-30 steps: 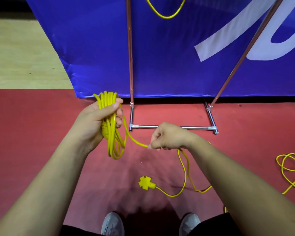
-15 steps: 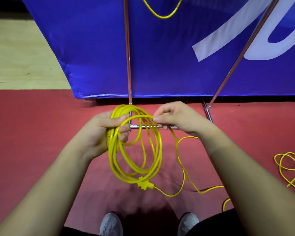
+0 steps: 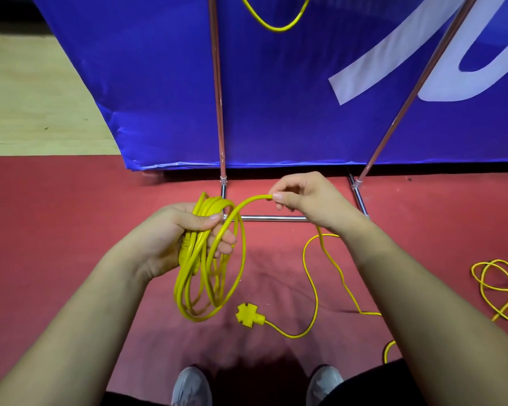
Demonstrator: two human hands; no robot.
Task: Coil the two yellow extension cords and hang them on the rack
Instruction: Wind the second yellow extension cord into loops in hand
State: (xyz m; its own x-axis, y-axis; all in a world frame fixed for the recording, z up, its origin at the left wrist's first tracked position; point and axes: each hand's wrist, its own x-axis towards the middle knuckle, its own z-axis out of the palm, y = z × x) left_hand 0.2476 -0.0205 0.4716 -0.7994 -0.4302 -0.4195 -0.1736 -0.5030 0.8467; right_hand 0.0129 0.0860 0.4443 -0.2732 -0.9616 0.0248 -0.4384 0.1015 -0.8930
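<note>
Yellow extension cord [image 3: 210,276] hangs in glossy oval loops from the left hand [image 3: 176,234], whose fingers curl round the bundle. The right hand [image 3: 308,200] pinches the next round strand; its cross-shaped socket [image 3: 248,315] lies on the red floor [image 3: 56,230]. A second tangled cord [image 3: 502,288] lies well apart, right of the chrome rack [image 3: 276,218].

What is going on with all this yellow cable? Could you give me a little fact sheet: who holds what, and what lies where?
Left hand: grips a coil of yellow extension cord
Right hand: pinches a free stretch of that cord, raised beside the coil
Socket end: lies on the red floor, in neither hand
Loose yellow cord: tangled on the floor, far right
Rack: metal frame in front of a blue banner
Stage: coiling under way; this coil not yet hung
</note>
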